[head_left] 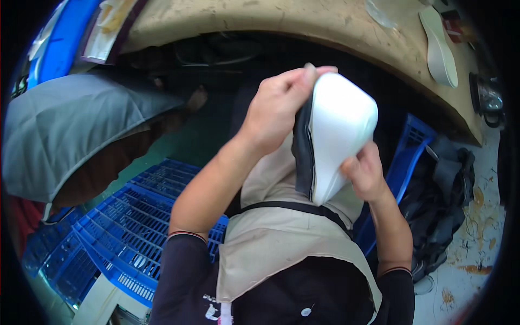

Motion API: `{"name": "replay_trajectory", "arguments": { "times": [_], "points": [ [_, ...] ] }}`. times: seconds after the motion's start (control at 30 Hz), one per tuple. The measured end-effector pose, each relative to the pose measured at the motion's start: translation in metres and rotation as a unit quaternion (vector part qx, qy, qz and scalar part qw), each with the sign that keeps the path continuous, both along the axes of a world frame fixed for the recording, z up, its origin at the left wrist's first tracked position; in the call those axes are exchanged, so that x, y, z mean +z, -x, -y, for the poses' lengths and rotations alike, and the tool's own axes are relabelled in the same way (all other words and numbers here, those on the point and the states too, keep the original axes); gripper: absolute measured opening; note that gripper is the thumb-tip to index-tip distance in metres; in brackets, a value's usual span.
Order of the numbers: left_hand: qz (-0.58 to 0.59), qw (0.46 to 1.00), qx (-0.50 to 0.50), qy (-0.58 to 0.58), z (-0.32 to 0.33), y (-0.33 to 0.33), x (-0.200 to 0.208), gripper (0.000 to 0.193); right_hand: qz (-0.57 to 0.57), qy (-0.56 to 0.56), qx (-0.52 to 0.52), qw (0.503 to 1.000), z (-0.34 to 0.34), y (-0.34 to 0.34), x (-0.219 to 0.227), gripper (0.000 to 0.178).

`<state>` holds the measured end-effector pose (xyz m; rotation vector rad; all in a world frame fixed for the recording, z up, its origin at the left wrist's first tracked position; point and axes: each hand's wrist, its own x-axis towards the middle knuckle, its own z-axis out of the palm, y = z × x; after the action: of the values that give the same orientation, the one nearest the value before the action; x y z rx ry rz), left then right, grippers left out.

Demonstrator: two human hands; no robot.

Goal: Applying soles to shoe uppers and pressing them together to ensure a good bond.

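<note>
Over my lap I hold a shoe with a smooth white sole [341, 119] and a dark upper [303, 146]. The sole faces up and to the right, its wide end away from me and its narrow end near my waist. My left hand [279, 105] is closed round the far end, thumb bent at the rim and fingertips behind it. Lower down, my right hand [364, 172] pinches the right side, with its thumb against the sole. The fingers behind the shoe are partly hidden.
A tan worktable [260, 21] curves ahead, with a loose pale sole [441, 54] at its right. Blue crates [130, 216] stand at left, another blue crate [403, 157] at right beside a dark heap [444, 195]. A person in a grey covering [81, 119] is close by on the left.
</note>
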<state>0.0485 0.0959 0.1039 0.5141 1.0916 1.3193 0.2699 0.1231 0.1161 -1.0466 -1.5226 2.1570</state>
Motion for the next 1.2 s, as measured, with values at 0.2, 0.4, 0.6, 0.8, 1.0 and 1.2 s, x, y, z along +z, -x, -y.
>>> {"name": "replay_trajectory", "arguments": {
  "times": [0.2, 0.4, 0.6, 0.8, 1.0, 1.2],
  "points": [
    [-0.028, 0.999, 0.022, -0.022, 0.038, -0.046, -0.060, 0.060, 0.003, 0.066, -0.059, 0.996, -0.006, -0.026, -0.044, 0.071],
    [-0.014, 0.999, -0.027, 0.033, 0.068, -0.066, -0.075, 0.048, 0.012, 0.100, -0.005, 0.995, 0.004, -0.036, -0.063, 0.086],
    [0.008, 0.996, -0.059, 0.073, 0.060, -0.070, -0.080, 0.052, 0.051, 0.101, -0.035, 0.993, 0.010, -0.036, -0.070, 0.090],
    [-0.099, 0.989, -0.097, -0.045, 0.077, -0.063, -0.112, 0.059, 0.011, 0.101, -0.057, 0.993, 0.008, -0.052, -0.081, 0.094],
    [-0.174, 0.979, -0.096, -0.048, 0.089, -0.090, -0.110, 0.064, 0.043, 0.130, -0.091, 0.986, 0.023, -0.051, -0.083, 0.101],
    [-0.410, 0.906, 0.040, -0.097, 0.047, -0.073, -0.052, 0.062, -0.003, 0.021, -0.116, 0.993, -0.004, -0.039, -0.022, 0.093]
  ]
}}
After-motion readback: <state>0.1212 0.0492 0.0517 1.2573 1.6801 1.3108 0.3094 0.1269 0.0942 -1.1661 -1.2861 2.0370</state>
